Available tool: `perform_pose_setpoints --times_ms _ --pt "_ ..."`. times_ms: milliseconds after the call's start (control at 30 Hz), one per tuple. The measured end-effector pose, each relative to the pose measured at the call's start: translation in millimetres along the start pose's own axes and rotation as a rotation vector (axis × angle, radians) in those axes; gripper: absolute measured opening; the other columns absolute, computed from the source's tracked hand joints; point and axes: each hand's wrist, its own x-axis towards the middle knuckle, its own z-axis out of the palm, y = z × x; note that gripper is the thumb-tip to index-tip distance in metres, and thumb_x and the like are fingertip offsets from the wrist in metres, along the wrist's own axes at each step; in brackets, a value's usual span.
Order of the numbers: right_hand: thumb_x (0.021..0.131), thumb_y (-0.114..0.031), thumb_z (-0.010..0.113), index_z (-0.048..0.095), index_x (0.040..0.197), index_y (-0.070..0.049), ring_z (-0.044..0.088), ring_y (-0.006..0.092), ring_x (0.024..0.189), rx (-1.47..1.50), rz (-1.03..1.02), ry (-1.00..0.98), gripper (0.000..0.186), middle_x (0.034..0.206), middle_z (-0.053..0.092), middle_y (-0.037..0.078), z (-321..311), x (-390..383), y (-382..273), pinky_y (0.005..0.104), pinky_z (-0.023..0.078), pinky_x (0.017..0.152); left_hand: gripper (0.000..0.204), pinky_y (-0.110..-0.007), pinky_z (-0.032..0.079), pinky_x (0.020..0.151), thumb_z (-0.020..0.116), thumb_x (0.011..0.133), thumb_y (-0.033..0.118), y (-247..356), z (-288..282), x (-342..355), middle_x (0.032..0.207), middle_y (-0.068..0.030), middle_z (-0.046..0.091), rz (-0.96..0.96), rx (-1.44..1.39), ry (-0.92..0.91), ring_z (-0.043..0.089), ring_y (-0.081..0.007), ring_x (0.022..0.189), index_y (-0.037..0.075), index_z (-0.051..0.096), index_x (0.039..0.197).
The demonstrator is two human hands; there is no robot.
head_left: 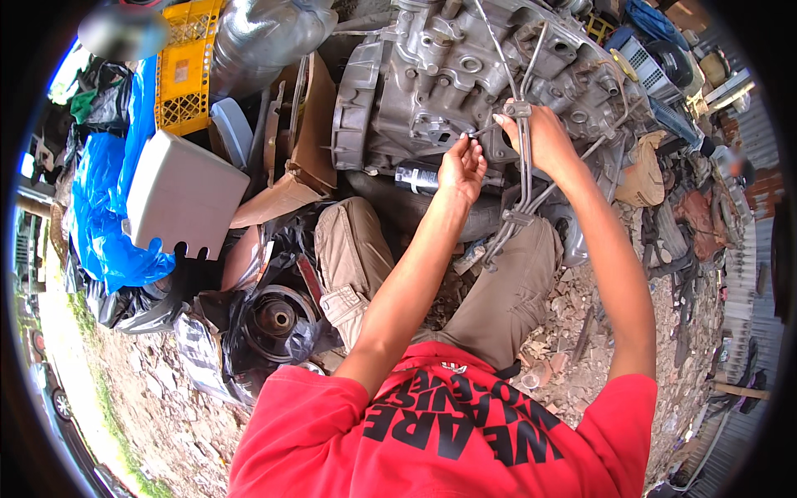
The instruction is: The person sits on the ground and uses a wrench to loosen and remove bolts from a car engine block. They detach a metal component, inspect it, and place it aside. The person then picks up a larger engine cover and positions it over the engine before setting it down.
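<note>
A large grey metal transmission housing [448,79] lies in front of me. My left hand [462,168] is at its near face, palm turned up, with thumb and fingertips pinched on something small. A thin dark rod-like piece [483,131] shows between those fingertips and my right thumb. Bent metal pipes [525,166], joined by clamps, run down over the housing toward my right knee. My right hand [544,141] is closed at the upper clamp, its thumb showing left of the pipes. The pipes and clamp hide most of its fingers and whatever they hold.
My knees are under the housing's near side, with a clear bottle [417,178] between. To the left are a pale plastic box [184,195], cardboard [286,195], a yellow crate [184,70] and blue plastic bag [104,216]. Rubble [573,315] covers the ground; corrugated sheet [768,241] stands right.
</note>
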Motion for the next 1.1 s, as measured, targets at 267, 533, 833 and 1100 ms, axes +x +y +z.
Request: perform_pose_setpoints --times_ms 267,533,833,1100 --pt "0.096 -0.028 0.056 0.06 0.084 0.002 0.058 0.0473 0.076 -0.114 -0.022 -0.001 0.033 0.074 0.06 0.024 -8 -4 0 0.0504 0.045 0.063 0.018 -0.027 0.049 0.063 0.065 0.093 0.024 10 3 -38 0.09 -0.0015 0.066 0.219 0.445 -0.065 0.061 -0.0115 0.074 0.008 0.062 0.101" --pt "0.093 -0.02 0.057 0.067 0.098 -0.003 0.062 0.0358 0.095 -0.322 0.017 0.058 0.021 0.09 0.066 0.016 -31 -21 -2 0.0485 0.046 0.083 0.026 -0.028 0.053 0.065 0.06 0.098 0.024 45 49 -30 0.08 -0.0042 0.066 0.816 1.168 -0.327 0.059 -0.0086 0.069 -0.001 0.066 0.092" --pt "0.091 -0.016 0.063 0.067 0.09 -0.004 0.06 0.0266 0.093 -0.299 -0.19 0.607 0.013 0.092 0.065 0.008 -67 -40 49 0.039 0.041 0.086 0.051 -0.028 0.051 0.061 0.041 0.105 0.037 7 96 -7 0.073 -0.0066 0.067 0.605 1.237 -0.736 0.064 -0.0124 0.066 -0.003 0.066 0.087" --pt "0.09 -0.019 0.064 0.061 0.064 -0.006 0.054 0.021 0.065 -0.21 -0.177 0.58 0.029 0.061 0.055 0.003 -63 -37 57 0.0359 0.034 0.079 0.064 -0.028 0.055 0.064 0.033 0.106 0.042 19 137 6 0.075 -0.0139 0.069 0.071 1.519 -0.99 0.067 -0.0188 0.067 -0.006 0.069 0.084"
